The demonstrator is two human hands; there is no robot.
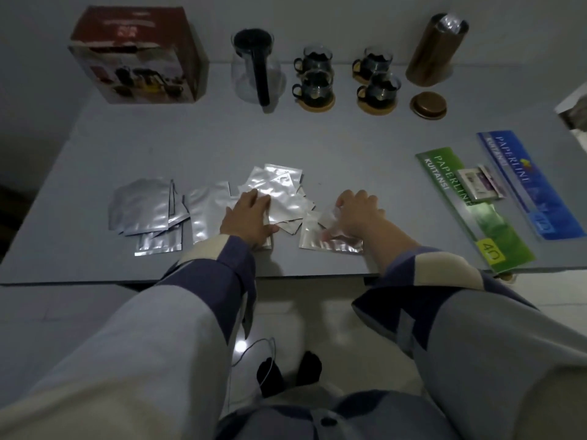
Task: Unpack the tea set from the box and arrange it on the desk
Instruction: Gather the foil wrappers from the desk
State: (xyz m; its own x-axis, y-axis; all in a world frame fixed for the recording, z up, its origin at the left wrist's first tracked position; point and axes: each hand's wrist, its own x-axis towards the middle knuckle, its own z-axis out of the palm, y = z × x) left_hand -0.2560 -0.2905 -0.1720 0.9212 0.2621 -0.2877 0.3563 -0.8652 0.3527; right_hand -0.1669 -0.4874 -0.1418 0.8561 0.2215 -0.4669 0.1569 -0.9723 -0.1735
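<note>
The red tea set box (136,55) stands at the desk's far left. Beside it are a glass pitcher (254,71) with a black handle and several glass cups (313,87) on cork coasters. Silver foil sachets lie near the front edge: one stack at the left (143,209), a loose heap in the middle (279,188). My left hand (247,217) lies flat on the middle heap, fingers spread. My right hand (357,214) presses on a separate sachet (317,241), fingers curled at its upper edge.
A bronze canister (436,47) lies tilted at the far right, its round lid (428,104) flat on the desk (349,141) in front of it. A green receipt book (476,217), a blue one (530,182) and a small packet (479,185) lie at the right.
</note>
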